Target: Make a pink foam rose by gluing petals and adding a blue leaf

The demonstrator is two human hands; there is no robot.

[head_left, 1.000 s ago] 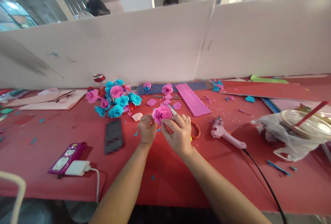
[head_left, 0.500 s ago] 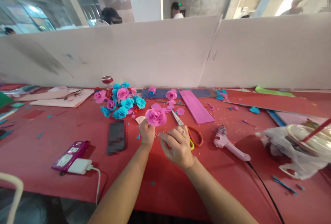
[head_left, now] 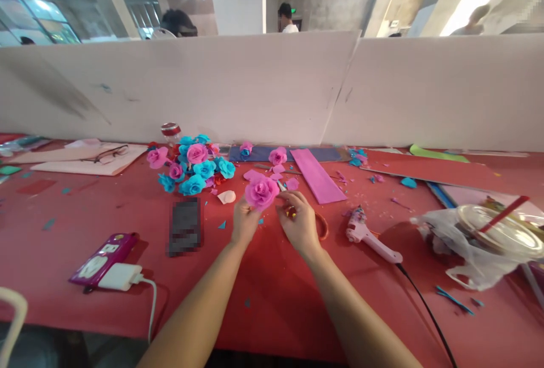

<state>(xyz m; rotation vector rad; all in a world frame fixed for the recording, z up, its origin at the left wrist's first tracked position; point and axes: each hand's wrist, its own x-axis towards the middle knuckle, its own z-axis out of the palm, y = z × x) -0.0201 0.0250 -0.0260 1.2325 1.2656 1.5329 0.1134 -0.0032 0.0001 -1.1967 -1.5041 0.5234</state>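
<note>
Left hand point(head_left: 244, 223): closed in a pinch, fingers pointing up. A pink paper rose point(head_left: 261, 191) is held by its underside, raised just above the red worktop point(head_left: 276, 294), with the bloom turned toward the camera.

Right hand point(head_left: 301, 219): fingers curled downward and laid over the scissors point(head_left: 323, 225), just right of the rose. An orange handle loop is seen past the knuckles and a blade tip beside the rose. Whether the scissors are gripped or only touched cannot be told.

The rose is located between the two hands, nearer the left.

Further out:
- Loose pink petals point(head_left: 278, 170) and a pink paper strip point(head_left: 317, 175) are noted behind the hands.
- A bunch of blue and pink paper flowers point(head_left: 191, 167) is noted at back left.
- A phone point(head_left: 185, 226) lies left of the left hand.
- A glue gun point(head_left: 368, 233) lies to the right, its black cord point(head_left: 425, 306) trailed toward the near edge.
- A white partition point(head_left: 272, 90) is set along the back.
</note>
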